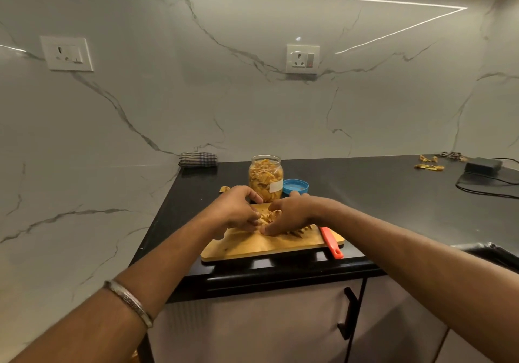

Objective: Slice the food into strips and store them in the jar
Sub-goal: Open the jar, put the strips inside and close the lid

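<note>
Against the marble wall, on our black tabletop, the open jar stands nearly full of yellow strips beside its blue lid, while our left hand and right hand curl their grip around cut strips on the wooden board.

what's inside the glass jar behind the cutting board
The jar holds yellow-orange food strips, filling most of it. Its mouth is open. A white label and the left hand cover its lower part.

Open jar and blue lid block the bench just behind the cutting board; orange knife seemingly lines its right edge.
</note>
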